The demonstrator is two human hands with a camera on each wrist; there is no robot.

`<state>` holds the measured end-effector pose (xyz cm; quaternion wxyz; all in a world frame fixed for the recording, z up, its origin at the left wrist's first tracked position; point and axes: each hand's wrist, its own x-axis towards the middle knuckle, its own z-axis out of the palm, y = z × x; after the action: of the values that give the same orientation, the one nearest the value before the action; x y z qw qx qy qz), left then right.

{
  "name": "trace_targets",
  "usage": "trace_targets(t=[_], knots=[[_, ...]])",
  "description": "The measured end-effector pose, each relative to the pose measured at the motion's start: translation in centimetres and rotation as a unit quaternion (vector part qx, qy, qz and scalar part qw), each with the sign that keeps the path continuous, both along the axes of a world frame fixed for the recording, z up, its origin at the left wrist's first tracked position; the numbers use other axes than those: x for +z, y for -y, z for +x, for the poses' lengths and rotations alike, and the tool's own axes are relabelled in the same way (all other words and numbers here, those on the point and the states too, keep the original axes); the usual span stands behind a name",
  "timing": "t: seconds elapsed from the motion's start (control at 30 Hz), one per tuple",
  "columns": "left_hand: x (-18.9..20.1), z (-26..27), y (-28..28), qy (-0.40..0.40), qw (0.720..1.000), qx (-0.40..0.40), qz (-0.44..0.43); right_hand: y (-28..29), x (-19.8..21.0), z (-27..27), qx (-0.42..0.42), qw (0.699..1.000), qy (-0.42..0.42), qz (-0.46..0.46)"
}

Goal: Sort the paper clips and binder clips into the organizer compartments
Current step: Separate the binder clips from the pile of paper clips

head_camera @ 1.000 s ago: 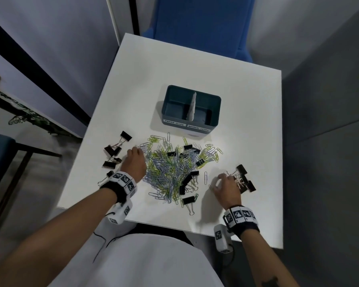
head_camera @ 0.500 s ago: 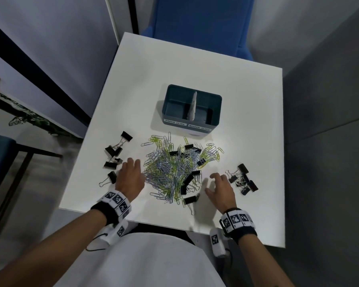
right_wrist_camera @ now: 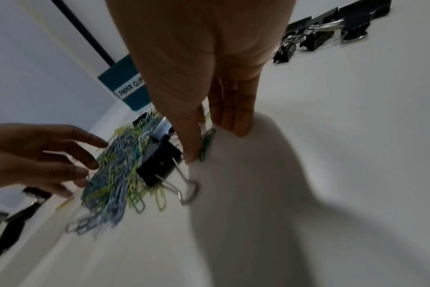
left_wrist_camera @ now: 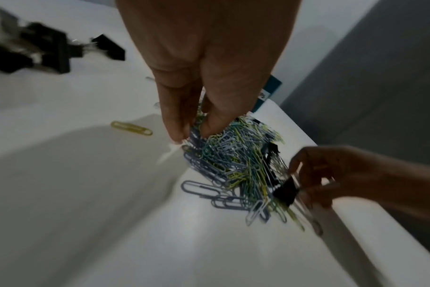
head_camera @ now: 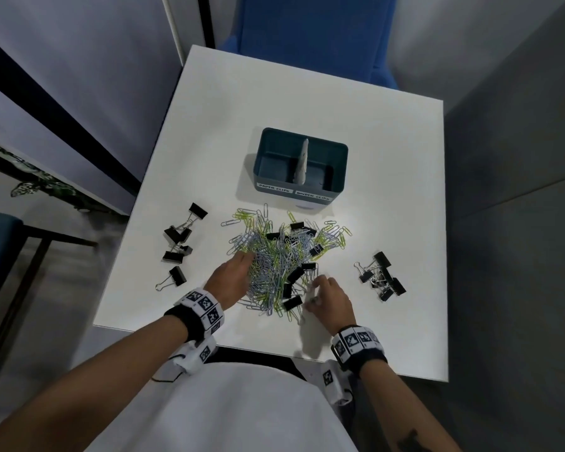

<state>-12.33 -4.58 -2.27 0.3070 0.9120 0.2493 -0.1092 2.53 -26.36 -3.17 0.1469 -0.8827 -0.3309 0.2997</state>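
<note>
Whereas a moment ago both hands worked at the edges of the desk (head_camera: 388, 141), each beside its own small heap of black clips, they have now come inward to the mixed pile of paper clips (head_camera: 274, 256) in the middle. The left hand (head_camera: 230, 277) has slid right from the left group of binder clips (head_camera: 177, 243) and now lies on the near-left flank of the pile; the left wrist view shows its thumb and fingertips (left_wrist_camera: 177, 134) closing into a pinch on a tuft of blue and green wire. The right hand (head_camera: 330, 296) has left the right group of binder clips (head_camera: 380, 275) well apart to its right and sits at the near-right edge of the pile. Its fingers are straight, tips down on the desk beside a green paper clip, just right of a black binder clip (right_wrist_camera: 160, 163) with its wire handle lying out; it grips nothing that I can see.

The teal organizer (head_camera: 338, 151) stands beyond the pile, labelled for paper clips on the left and binder clips on the right, and both halves look empty. So the pre-sorting of outlying binder clips seems paused, several black ones remain tangled in the pile, and no clip has reached a compartment yet.
</note>
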Motion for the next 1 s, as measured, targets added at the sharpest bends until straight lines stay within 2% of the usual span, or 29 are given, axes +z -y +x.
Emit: trace_targets(t=[0.13, 0.2, 0.27, 0.33, 0.43, 0.6, 0.77, 1.0], knots=[[0.7, -1.0, 0.8, -0.001, 0.986, -0.143, 0.085, 1.0, 0.5, 0.5, 0.011, 1.0, 0.019, 0.008], [0.5, -1.6, 0.9, -0.048, 0.973, -0.21, 0.079, 1.6, 0.6, -0.1, 0.039, 0.999, 0.009, -0.015], [0.2, -1.8, 1.1, -0.091, 0.963, -0.245, 0.066, 1.6, 0.6, -1.0, 0.079, 0.996, 0.0, -0.041], [0.0, -1.5, 1.6, -0.085, 0.966, -0.238, 0.053, 1.1, 0.2, -1.5, 0.102, 0.994, 0.01, -0.048], [0.0, -0.2, 2.4, -0.056, 0.978, -0.198, 0.043, -0.3, -0.4, -1.7, 0.088, 0.996, 0.028, -0.022], [1.2, 2.4, 2.4, -0.059, 0.981, -0.158, 0.091, -1.8, -0.2, -0.8, 0.054, 0.997, 0.05, -0.005], [2.1, 5.1, 3.5, -0.015, 0.979, -0.172, 0.11, -2.0, 0.0, -1.6, 0.103, 0.992, 0.066, 0.0], [1.5, 8.1, 4.7, 0.0, 0.959, -0.263, 0.109, -1.5, -0.2, -1.9, 0.032, 0.998, 0.047, 0.041]])
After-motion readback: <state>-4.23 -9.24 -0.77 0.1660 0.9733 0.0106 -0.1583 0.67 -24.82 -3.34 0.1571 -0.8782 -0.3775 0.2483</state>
